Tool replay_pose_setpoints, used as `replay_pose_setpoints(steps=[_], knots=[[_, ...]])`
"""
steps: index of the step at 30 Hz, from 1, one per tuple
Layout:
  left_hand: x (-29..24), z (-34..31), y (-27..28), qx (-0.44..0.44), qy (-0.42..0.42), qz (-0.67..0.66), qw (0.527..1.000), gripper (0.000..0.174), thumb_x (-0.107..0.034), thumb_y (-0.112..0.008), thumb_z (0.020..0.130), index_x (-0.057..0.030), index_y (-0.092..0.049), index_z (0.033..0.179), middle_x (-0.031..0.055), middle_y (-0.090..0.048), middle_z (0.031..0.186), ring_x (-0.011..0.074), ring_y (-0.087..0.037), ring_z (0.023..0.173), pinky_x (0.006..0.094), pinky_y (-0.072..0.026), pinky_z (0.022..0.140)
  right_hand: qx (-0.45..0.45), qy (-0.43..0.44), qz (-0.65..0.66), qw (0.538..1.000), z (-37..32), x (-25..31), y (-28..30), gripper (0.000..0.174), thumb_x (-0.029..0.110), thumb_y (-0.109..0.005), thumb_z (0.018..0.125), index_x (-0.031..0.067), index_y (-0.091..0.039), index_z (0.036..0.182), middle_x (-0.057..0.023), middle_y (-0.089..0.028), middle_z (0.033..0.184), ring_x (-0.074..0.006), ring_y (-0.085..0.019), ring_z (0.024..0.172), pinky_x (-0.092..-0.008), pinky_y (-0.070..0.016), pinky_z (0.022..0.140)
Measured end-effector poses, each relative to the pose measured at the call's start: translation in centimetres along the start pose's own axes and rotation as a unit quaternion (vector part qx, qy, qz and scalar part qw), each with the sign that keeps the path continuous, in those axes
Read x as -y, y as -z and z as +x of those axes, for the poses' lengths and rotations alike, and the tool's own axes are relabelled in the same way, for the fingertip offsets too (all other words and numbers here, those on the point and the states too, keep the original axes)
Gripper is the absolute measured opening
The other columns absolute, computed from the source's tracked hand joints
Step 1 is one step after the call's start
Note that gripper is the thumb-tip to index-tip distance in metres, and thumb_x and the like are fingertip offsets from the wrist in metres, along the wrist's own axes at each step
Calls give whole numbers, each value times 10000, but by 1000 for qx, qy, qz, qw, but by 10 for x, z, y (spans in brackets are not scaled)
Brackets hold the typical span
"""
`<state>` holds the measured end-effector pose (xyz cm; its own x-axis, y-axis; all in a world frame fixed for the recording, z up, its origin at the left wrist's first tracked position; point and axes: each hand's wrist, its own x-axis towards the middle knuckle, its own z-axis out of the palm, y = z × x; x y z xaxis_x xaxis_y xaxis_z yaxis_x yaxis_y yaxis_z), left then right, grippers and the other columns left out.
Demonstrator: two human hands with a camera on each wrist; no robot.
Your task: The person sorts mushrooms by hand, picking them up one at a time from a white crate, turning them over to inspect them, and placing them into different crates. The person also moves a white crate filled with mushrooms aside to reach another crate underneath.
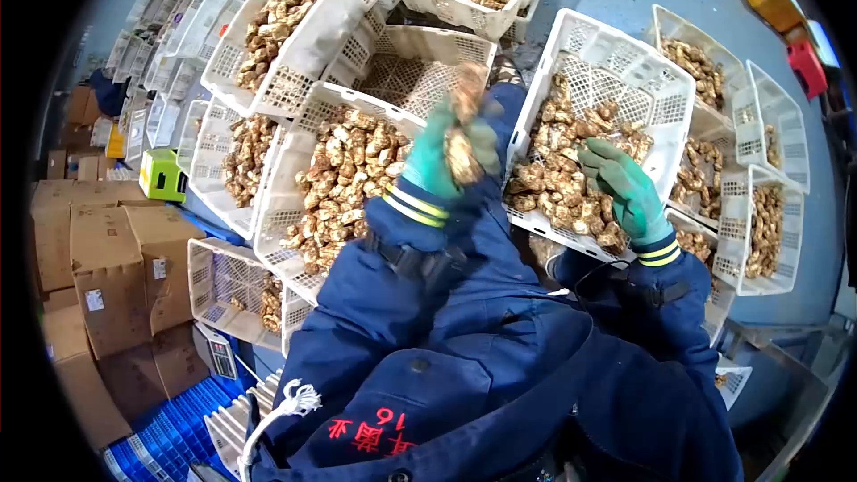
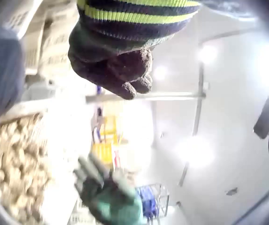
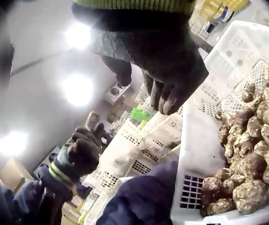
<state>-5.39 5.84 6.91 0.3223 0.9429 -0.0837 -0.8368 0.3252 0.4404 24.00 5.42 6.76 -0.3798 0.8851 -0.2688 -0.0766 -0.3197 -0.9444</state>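
Note:
The left hand (image 1: 437,153), in a green glove, grips brown knobbly tubers (image 1: 462,156), blurred, above the lap between the crates. In the left wrist view the left hand (image 2: 108,61) has its fingers curled round a dark rounded piece (image 2: 129,64). Over the crate (image 1: 683,94) of tubers at the right, the right hand (image 1: 625,187) has its fingers loosely extended, holding nothing visible. The right wrist view shows the right hand (image 3: 162,65) with thumb and fingers apart, beside the same crate's tubers (image 3: 251,164).
A crate full of tubers (image 1: 348,178) stands left of the lap, with a nearly bare crate (image 1: 420,80) behind it. More crates (image 1: 772,214) are at the right. Cardboard boxes (image 1: 116,259) and a green box (image 1: 161,175) are at the far left.

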Motion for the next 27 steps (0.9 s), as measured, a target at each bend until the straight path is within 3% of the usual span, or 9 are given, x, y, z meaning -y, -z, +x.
replay_pose_setpoints(steps=[3, 4, 10, 13, 14, 18, 19, 20, 27], knots=[[-93, 15, -10, -149, -175, 162, 960, 844, -682, -486, 874, 68, -477, 1261, 88, -610, 948, 172, -580, 714, 315, -539, 684, 20, 22, -36, 999, 3, -4, -4, 455, 244, -476, 990, -25, -460, 1357, -131, -567, 1296, -192, -534, 1190, -285, -407, 989], [-96, 18, 2, -68, -157, 152, 973, 944, -740, -405, 866, 83, -426, 1329, 137, -604, 1023, 224, -605, 832, 356, -539, 767, 19, 25, -45, 998, 5, -1, -10, 456, 242, -480, 990, -23, -456, 1361, -130, -568, 1293, -192, -534, 1188, -283, -408, 988], [14, 3, -14, -114, -57, -6, 992, 953, -703, -421, 881, 77, -304, 1416, 265, -431, 1391, 374, -456, 1275, 476, -370, 1087, 52, 66, -92, 992, 6, 13, -71, 578, 171, -650, 884, 15, -424, 1393, -165, -590, 1233, -199, -607, 1028, -282, -474, 901], [45, -3, -26, -96, -33, -32, 994, 907, -669, -391, 915, 69, -266, 1427, 265, -389, 1426, 376, -424, 1306, 480, -370, 1086, -36, 327, -426, 843, 9, 10, -79, 599, 204, -689, 814, 7, -477, 1338, -210, -616, 1135, -353, -622, 977, -382, -509, 858], [53, -5, -31, -83, -27, -18, 996, 898, -668, -386, 917, 64, -274, 1425, 260, -387, 1428, 367, -422, 1310, 474, -370, 1087, -31, 226, -447, 865, 5, 7, -77, 567, 220, -681, 809, 3, -506, 1302, -214, -619, 1109, -392, -607, 989, -419, -501, 855], [65, -7, -36, -84, 13, -40, 996, 859, -652, -423, 917, 37, -317, 1420, 229, -401, 1426, 307, -479, 1256, 386, -400, 1062, -43, 64, -213, 974, 1, -6, -65, 480, 166, -620, 870, 2, -494, 1303, -168, -640, 1063, -265, -642, 927, -336, -507, 801], [65, -7, -33, -64, 0, -1, 998, 820, -611, -426, 937, 45, -323, 1418, 216, -430, 1410, 297, -492, 1245, 382, -409, 1051, 21, 21, 48, 998, 4, -12, -59, 413, 130, -584, 899, -18, -508, 1277, -134, -653, 1025, -210, -636, 901, -290, -505, 783], [68, -6, -24, -49, -1, 43, 998, 795, -586, -419, 949, 48, -323, 1418, 209, -442, 1401, 289, -495, 1244, 378, -410, 1050, 63, -75, 97, 990, -4, 10, -50, 356, 132, -545, 920, -30, -527, 1236, -141, -651, 1009, -211, -643, 830, -290, -517, 733], [69, -7, -37, 90, 36, 125, 987, 597, -216, -490, 983, 13, -240, 1474, 170, -433, 1432, 247, -451, 1304, 356, -364, 1080, 210, -104, 310, 922, -3, -15, -32, 454, 358, -361, 1023, -41, -515, 1176, -222, -640, 896, -228, -621, 655, -313, -524, 600]])
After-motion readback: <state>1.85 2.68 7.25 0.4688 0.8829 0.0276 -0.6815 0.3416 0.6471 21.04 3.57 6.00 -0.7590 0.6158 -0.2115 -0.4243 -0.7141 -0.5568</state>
